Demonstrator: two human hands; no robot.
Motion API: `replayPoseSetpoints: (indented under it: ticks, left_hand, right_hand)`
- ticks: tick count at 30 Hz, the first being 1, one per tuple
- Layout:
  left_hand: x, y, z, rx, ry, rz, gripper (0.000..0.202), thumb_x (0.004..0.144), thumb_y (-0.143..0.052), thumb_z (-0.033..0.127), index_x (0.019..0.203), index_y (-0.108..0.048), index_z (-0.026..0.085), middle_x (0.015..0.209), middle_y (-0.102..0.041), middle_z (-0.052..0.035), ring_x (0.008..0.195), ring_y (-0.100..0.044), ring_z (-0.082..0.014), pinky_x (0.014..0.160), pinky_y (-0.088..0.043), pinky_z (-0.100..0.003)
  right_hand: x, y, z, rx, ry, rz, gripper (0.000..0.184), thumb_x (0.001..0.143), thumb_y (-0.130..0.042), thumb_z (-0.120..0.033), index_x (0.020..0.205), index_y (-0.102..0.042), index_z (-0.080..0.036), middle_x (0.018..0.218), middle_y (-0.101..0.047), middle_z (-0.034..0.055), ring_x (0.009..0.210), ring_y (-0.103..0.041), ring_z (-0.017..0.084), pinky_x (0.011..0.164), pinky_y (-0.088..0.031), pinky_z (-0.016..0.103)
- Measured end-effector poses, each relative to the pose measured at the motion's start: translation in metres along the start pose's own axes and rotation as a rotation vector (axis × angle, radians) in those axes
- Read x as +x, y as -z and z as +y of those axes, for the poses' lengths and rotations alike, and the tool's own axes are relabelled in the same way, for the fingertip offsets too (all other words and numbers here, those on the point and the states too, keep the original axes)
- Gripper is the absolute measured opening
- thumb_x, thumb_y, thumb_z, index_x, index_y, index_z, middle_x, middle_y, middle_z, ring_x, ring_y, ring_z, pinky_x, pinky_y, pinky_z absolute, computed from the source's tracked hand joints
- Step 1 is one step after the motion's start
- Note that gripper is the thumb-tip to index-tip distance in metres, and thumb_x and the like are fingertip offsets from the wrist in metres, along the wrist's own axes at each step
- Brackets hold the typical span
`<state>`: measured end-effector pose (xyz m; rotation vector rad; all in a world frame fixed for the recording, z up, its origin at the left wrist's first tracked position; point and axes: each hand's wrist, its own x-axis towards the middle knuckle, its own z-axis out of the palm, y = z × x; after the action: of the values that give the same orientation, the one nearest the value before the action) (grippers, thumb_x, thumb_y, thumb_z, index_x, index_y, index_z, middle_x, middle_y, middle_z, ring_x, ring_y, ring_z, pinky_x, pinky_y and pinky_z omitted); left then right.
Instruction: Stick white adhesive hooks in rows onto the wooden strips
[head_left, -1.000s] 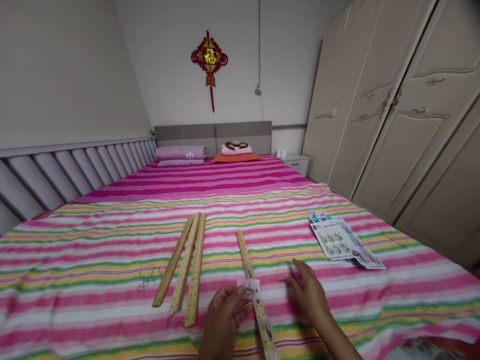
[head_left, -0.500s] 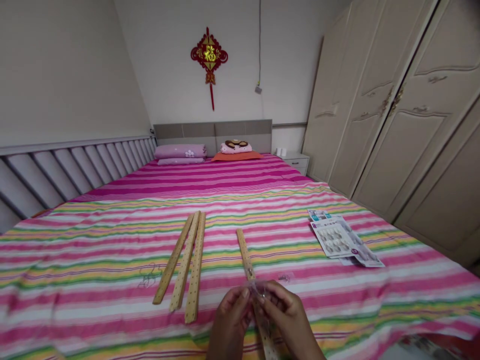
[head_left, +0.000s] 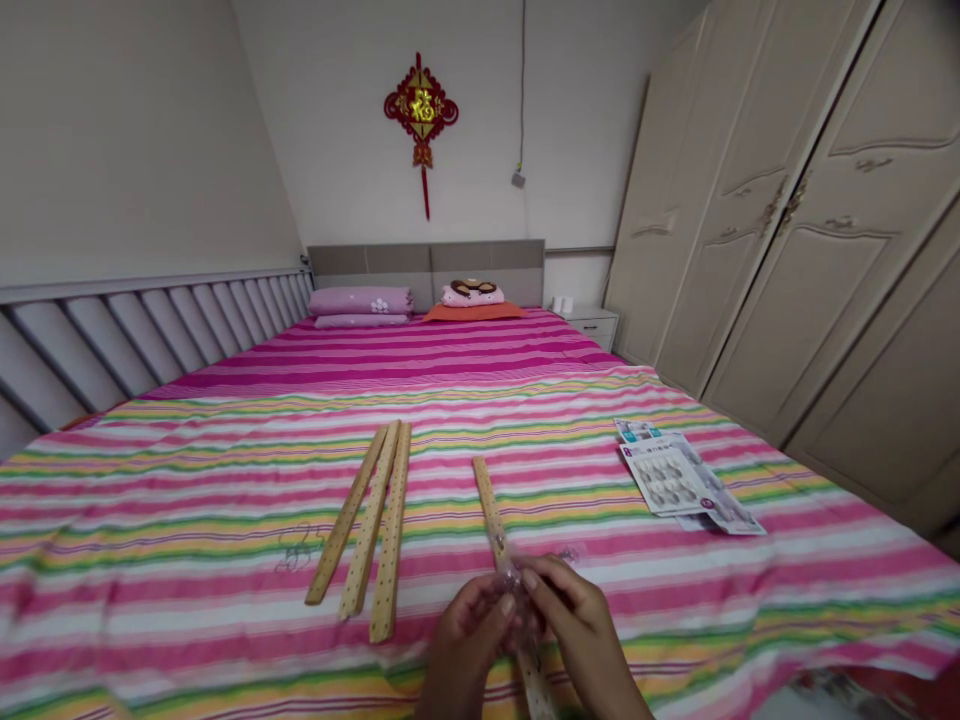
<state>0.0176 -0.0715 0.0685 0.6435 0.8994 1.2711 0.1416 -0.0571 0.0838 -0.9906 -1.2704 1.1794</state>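
A small clear plastic bag [head_left: 512, 580] is pinched between my left hand [head_left: 471, 630] and my right hand [head_left: 576, 612]. Both hands are closed at the fingertips, and whatever the bag contains is too small to make out. Beneath them a wooden strip with rows of small holes [head_left: 487, 500] lies lengthwise on the bed, its middle covered by my fingers. Just beyond my right hand lies another small clear packet [head_left: 570, 554], partly hidden by it. Three similar perforated wooden strips [head_left: 388, 540] lie side by side to the left.
Thin tangled strands [head_left: 298, 548] lie left of the three strips. Flat printed packages [head_left: 667, 478] rest at the right on the striped bedsheet [head_left: 225, 640]. Folded bedding [head_left: 361, 302] sits by the headboard. A slatted rail [head_left: 165, 330] runs along the left, a wardrobe [head_left: 810, 290] along the right.
My fingers have shifted on the plastic bag; the right hand has moved slightly up and toward the left, nearer the left thumb. The small packet beyond is now more covered.
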Motion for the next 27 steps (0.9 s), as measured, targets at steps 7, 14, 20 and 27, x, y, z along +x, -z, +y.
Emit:
replayPoseSetpoints:
  ticks: [7, 14, 20, 27]
  left_hand:
    - [-0.001, 0.0, 0.015, -0.061, -0.02, 0.019, 0.028, 0.071, -0.066, 0.043, 0.079, -0.069, 0.016, 0.07, -0.065, -0.0033, 0.065, -0.058, -0.0142, 0.061, -0.043, -0.023]
    - [0.003, -0.006, 0.022, -0.033, 0.01, 0.044, 0.025, 0.062, -0.075, 0.035, 0.071, -0.066, 0.013, 0.056, -0.057, 0.002, 0.049, -0.048, -0.008, 0.048, -0.037, -0.019]
    - [0.002, -0.008, 0.025, -0.036, 0.032, 0.044, 0.022, 0.063, -0.074, 0.034, 0.068, -0.066, 0.014, 0.058, -0.058, 0.0013, 0.05, -0.048, -0.0077, 0.048, -0.035, -0.018]
    - [0.003, -0.003, 0.017, 0.011, -0.01, 0.04, 0.022, 0.067, -0.071, 0.036, 0.068, -0.066, 0.014, 0.057, -0.058, 0.0011, 0.051, -0.05, -0.0097, 0.048, -0.036, -0.02]
  right_hand:
    - [-0.001, -0.004, 0.003, 0.139, -0.208, -0.069, 0.034, 0.075, -0.059, -0.048, 0.067, -0.057, -0.016, 0.039, -0.044, -0.0076, 0.036, -0.037, 0.007, 0.041, -0.026, 0.02]
    - [-0.007, -0.007, 0.006, 0.109, -0.226, -0.137, 0.034, 0.076, -0.058, -0.049, 0.068, -0.054, -0.016, 0.039, -0.04, -0.0097, 0.033, -0.033, 0.005, 0.038, -0.023, 0.018]
    - [-0.008, -0.01, 0.008, 0.095, -0.182, -0.137, 0.032, 0.079, -0.055, -0.047, 0.07, -0.054, -0.016, 0.045, -0.048, -0.0071, 0.034, -0.034, 0.005, 0.037, -0.023, 0.017]
    - [-0.009, -0.016, 0.003, 0.101, -0.172, -0.085, 0.033, 0.079, -0.055, -0.047, 0.067, -0.053, -0.017, 0.045, -0.05, -0.0064, 0.033, -0.034, 0.004, 0.035, -0.023, 0.017]
